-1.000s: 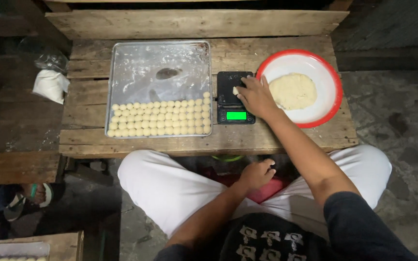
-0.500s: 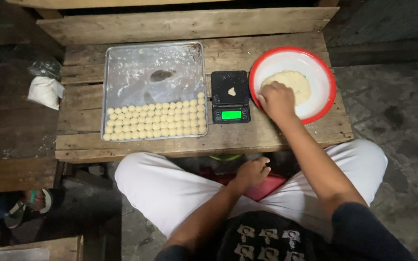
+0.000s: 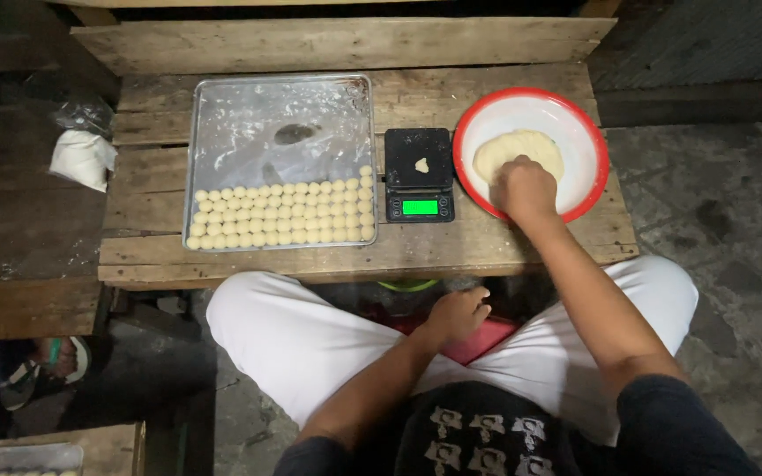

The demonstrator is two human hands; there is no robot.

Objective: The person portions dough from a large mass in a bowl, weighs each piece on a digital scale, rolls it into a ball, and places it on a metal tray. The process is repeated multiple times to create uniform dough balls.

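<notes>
My right hand (image 3: 526, 189) reaches into a white bowl with a red rim (image 3: 594, 132) and its fingers are closed on the near edge of a flat lump of pale dough (image 3: 518, 148). Left of the bowl a small black scale (image 3: 418, 181) with a lit green display carries one small piece of dough (image 3: 422, 165). A metal tray (image 3: 275, 115) holds three rows of small dough balls (image 3: 280, 214) along its near side. My left hand (image 3: 458, 313) rests loosely curled on my lap below the table edge and holds nothing.
Everything stands on a rough wooden plank table (image 3: 354, 53). A white bag (image 3: 84, 159) lies on a lower bench at the left. Another person's foot in a sandal (image 3: 55, 361) shows at the lower left. A red stool (image 3: 478, 339) sits between my legs.
My right hand went from the scale to the bowl, leaving a small piece of dough on the scale. My left hand stayed on my lap.
</notes>
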